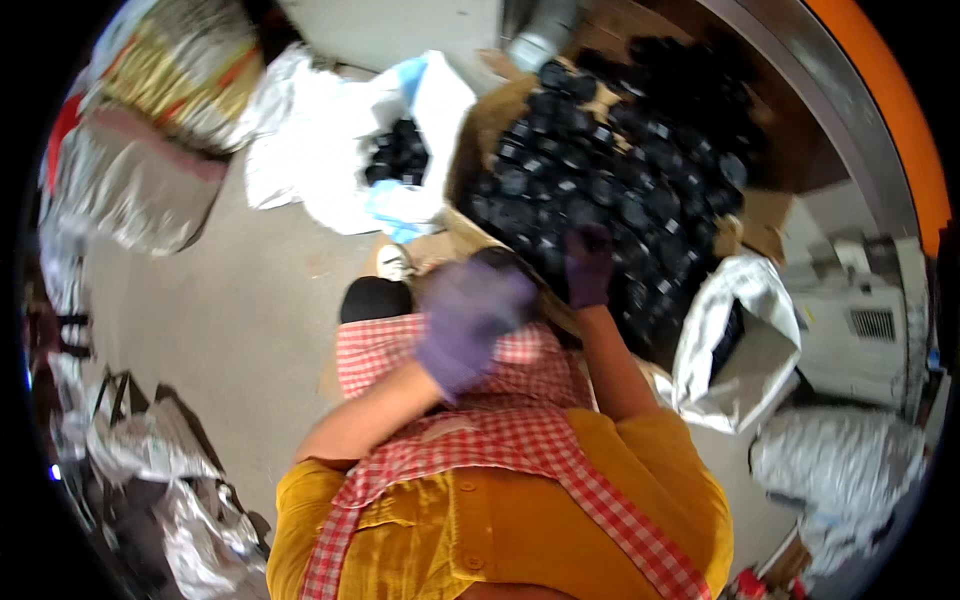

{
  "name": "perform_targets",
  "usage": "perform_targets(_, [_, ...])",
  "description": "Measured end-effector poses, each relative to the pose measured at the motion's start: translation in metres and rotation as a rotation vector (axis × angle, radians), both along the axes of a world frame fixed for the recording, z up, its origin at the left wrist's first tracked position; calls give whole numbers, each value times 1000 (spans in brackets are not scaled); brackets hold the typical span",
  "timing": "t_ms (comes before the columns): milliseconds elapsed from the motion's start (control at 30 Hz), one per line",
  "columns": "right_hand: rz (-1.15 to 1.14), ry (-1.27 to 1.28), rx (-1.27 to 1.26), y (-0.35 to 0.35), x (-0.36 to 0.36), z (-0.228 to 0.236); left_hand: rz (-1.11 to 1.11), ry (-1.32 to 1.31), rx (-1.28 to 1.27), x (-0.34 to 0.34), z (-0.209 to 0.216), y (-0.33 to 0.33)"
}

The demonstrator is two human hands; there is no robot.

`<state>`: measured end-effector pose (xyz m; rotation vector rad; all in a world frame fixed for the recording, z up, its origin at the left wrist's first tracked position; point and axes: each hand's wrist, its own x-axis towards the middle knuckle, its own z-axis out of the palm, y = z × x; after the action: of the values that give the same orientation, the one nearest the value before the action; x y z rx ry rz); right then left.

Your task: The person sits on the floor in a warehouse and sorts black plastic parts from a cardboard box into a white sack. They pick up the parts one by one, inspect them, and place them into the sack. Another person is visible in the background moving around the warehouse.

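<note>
Two gloved hands at one box of black caps

Two hands in purple, cloth-like gloves work before a single large box. The left hand [475,320] is motion-blurred above the lap; I cannot tell how far its fingers are open or whether they hold anything. The right hand [589,265] has its fingers curled in over the near part of the heap; whether a piece is in its grip cannot be told.

The black caps [640,190], round, smooth and shiny like plastic, lie too many to count in one brown cardboard box [470,228], ahead and to the right. Two white sacks stand open beside it: the far sack [448,105], crinkled, holds a small cluster of similar black pieces; the near sack [740,400], stiff-sided, has dark contents, unclear.

One red-and-white checked apron [490,445] covers one mustard-yellow buttoned shirt [400,530].
</note>
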<state>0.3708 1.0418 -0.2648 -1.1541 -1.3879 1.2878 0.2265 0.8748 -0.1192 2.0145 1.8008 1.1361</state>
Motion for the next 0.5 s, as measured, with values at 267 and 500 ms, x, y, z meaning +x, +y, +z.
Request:
perform_targets(267, [-122, -557, 86, 44, 70, -5, 591, 334, 83, -135, -5, 31])
perform_targets(500, [-235, -1171, 78, 120, 100, -7, 403, -336, -241, -78, -70, -24])
